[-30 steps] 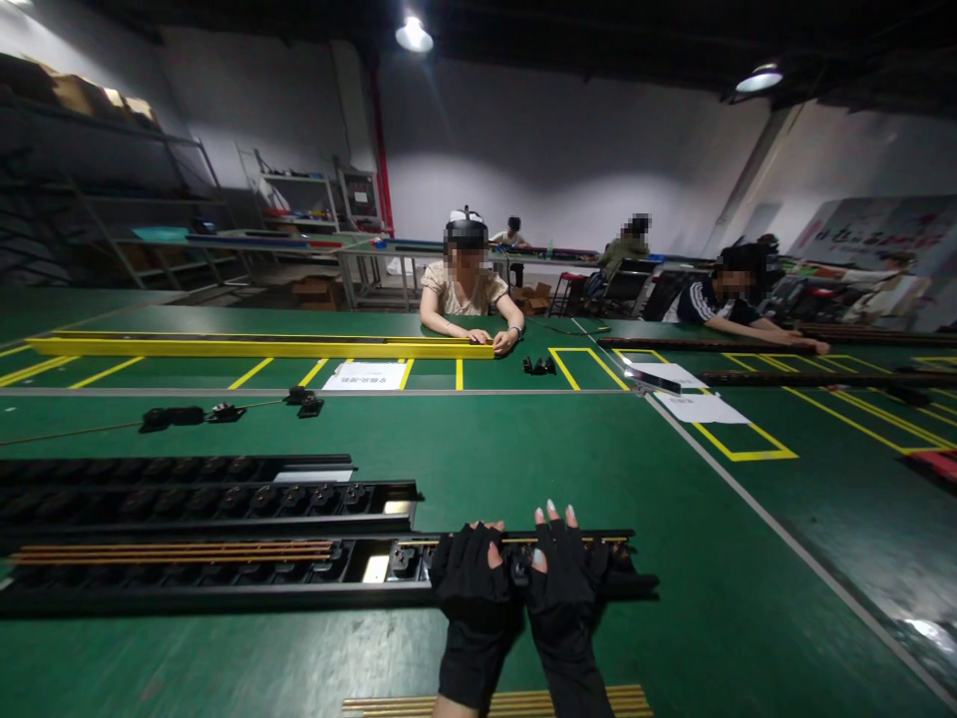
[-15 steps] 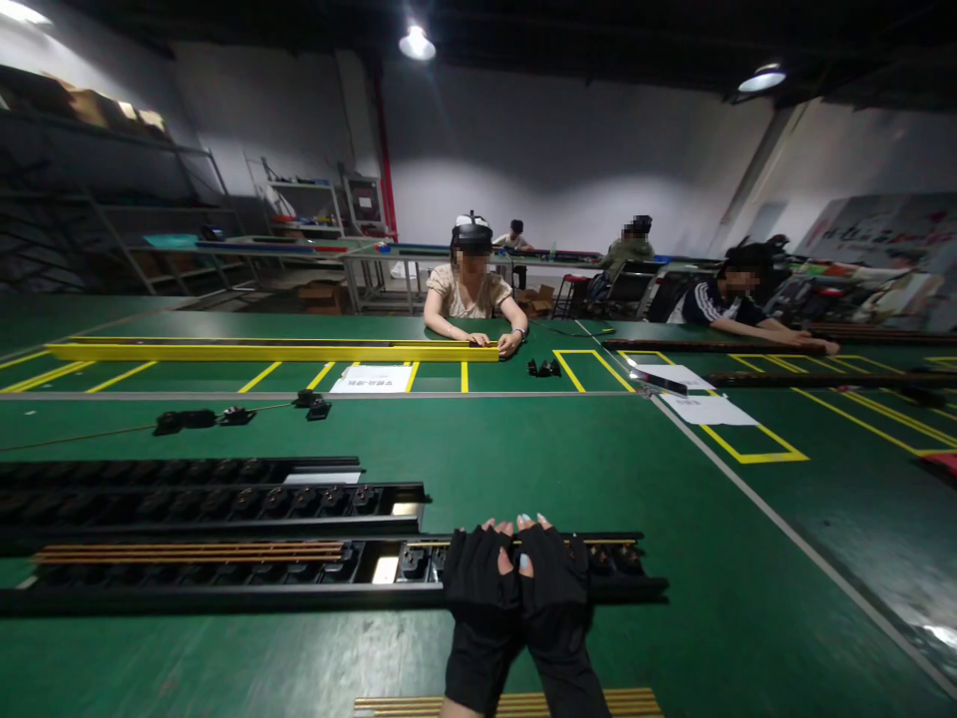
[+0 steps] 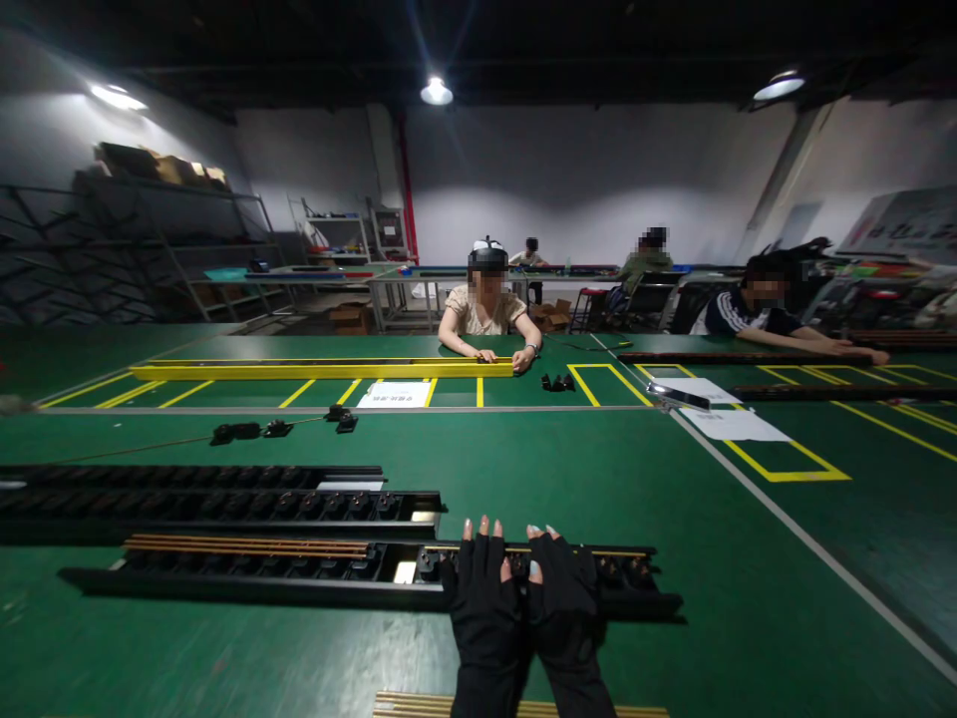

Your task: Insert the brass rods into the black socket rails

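Observation:
A black channel-shaped rail [image 3: 329,592] lined with small black socket modules [image 3: 429,564] lies across the table before me. My left hand [image 3: 484,583], in a black fingerless glove, rests across it with fingers stretched past the far wall. Beside it my right hand [image 3: 562,583], gloved alike, lies over the modules, its fingertips at the far wall. Both hands look open, thumbs close together; what is under the palms is hidden. A thin brass strip [image 3: 609,551] runs along the modules on the right. Several copper-coloured rods [image 3: 246,544] lie on the rail's left part.
Two more filled black rails [image 3: 404,502] lie behind on the left. Brass rods [image 3: 408,704] are at the near edge. Loose black modules [image 3: 237,432] sit farther back. Across the table, a person [image 3: 487,309] handles a yellow rail [image 3: 321,370]; another person [image 3: 755,309] sits at right.
My left hand's fingers have straightened and reach farther over the far wall. The right hand stays nearly in place. The whole view has shifted, showing more of the rail's left end.

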`<move>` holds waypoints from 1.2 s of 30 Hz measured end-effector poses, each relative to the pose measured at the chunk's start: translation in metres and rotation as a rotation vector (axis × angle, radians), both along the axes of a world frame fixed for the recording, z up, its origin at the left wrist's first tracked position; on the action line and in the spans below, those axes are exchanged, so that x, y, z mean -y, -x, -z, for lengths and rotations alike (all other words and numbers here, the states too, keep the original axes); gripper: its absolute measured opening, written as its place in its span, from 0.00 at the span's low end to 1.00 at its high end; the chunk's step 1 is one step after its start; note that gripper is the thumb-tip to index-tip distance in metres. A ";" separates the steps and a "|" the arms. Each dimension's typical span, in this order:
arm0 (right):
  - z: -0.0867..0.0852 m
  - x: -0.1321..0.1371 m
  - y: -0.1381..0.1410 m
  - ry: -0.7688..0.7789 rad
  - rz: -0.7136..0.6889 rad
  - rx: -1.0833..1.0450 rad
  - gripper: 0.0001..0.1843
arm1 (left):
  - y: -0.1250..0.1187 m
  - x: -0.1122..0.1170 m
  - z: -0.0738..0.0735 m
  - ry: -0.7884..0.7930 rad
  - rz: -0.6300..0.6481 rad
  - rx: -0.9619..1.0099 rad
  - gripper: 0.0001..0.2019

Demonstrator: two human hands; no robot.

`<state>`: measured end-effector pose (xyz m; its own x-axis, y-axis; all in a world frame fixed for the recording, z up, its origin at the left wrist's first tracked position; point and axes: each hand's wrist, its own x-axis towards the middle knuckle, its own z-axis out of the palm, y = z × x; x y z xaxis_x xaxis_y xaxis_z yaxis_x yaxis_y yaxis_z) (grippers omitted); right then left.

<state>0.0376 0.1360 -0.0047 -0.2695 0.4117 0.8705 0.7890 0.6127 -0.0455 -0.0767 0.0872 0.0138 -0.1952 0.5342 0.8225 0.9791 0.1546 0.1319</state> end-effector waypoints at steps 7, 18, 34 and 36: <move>0.006 -0.002 0.001 0.031 -0.005 -0.036 0.22 | 0.006 0.000 0.008 -0.071 0.058 0.067 0.19; -0.002 0.002 -0.004 0.028 -0.030 0.021 0.22 | 0.023 0.003 0.001 -0.155 0.016 0.132 0.18; -0.008 0.003 -0.002 0.041 -0.055 -0.060 0.21 | 0.038 0.004 -0.001 -0.255 -0.141 0.274 0.19; -0.009 0.004 -0.002 0.040 -0.049 -0.070 0.22 | 0.041 0.005 -0.001 -0.254 -0.145 0.284 0.18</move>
